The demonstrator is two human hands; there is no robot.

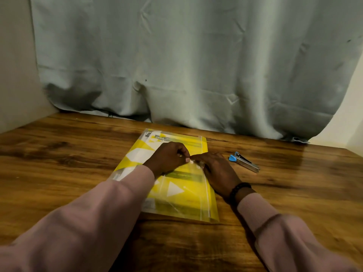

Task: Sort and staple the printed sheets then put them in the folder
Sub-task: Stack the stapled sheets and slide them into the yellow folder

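A clear plastic folder (204, 209) lies flat on the wooden table, with yellow and white printed sheets (182, 193) showing through it. My left hand (169, 157) rests on the folder's middle, its curled fingers pinching a small white fastener near the flap edge. My right hand (216, 169) meets it from the right, fingertips pinching the same spot on the folder. A metal stapler (244, 161) with a blue end lies on the table just right of my right hand, untouched.
A grey-green curtain (196, 65) hangs behind the table and bunches on its far edge. A wall (15, 75) closes the left side. The wooden table (68, 154) stretches to both sides of the folder.
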